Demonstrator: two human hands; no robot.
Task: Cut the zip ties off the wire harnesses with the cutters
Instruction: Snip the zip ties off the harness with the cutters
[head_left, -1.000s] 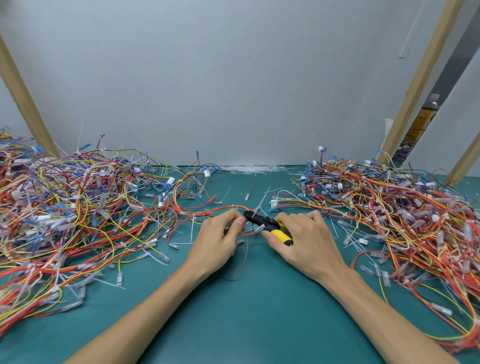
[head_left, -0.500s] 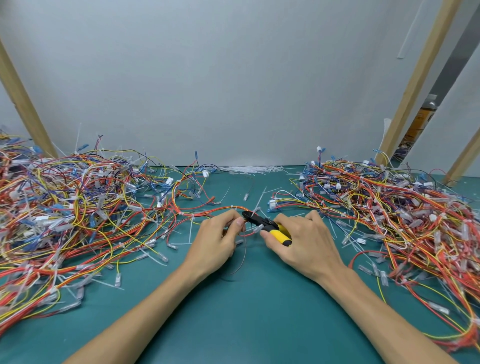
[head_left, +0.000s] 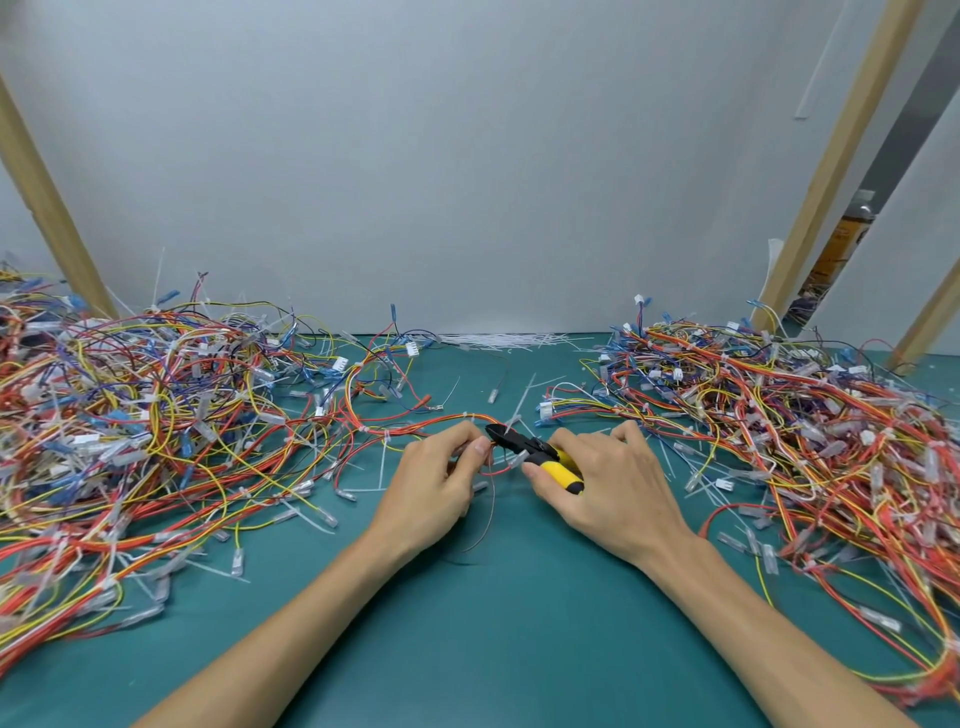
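At the centre of the bench (head_left: 478, 634), my left hand (head_left: 431, 483) pinches a red-orange wire harness (head_left: 410, 429). My right hand (head_left: 618, 483) grips the yellow-handled cutters (head_left: 530, 448), black head touching that harness beside my left fingertips. Harness piles (head_left: 156, 415) lie along both side edges.

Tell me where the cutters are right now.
In the head view, the cutters are mid-table, gripped by the right hand, their black tip close to the left hand.
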